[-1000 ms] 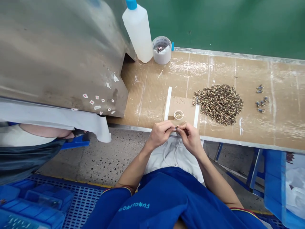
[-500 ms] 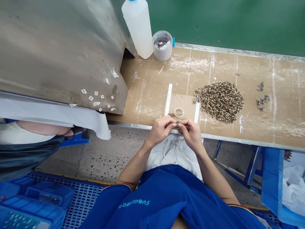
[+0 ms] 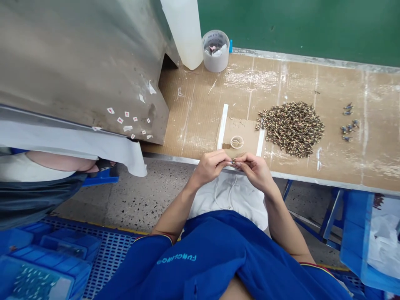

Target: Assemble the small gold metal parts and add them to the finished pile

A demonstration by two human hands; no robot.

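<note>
Tiny part (image 3: 233,161) between hands (image 3: 212,167) (image 3: 254,170); shirt (image 3: 200,266) reads FUNGLINGO.

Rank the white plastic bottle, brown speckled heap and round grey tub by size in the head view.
1. Brown speckled heap and white plastic bottle: too close to rank, since the frame crops the bottle.
2. Round grey tub.

Blue work shirt (image 3: 206,250), yellow-trimmed sleeves

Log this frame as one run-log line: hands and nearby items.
left hand: pinching small dark part | right hand: pinching same part | nearby on bench: round ring, heap of mottled parts
</note>
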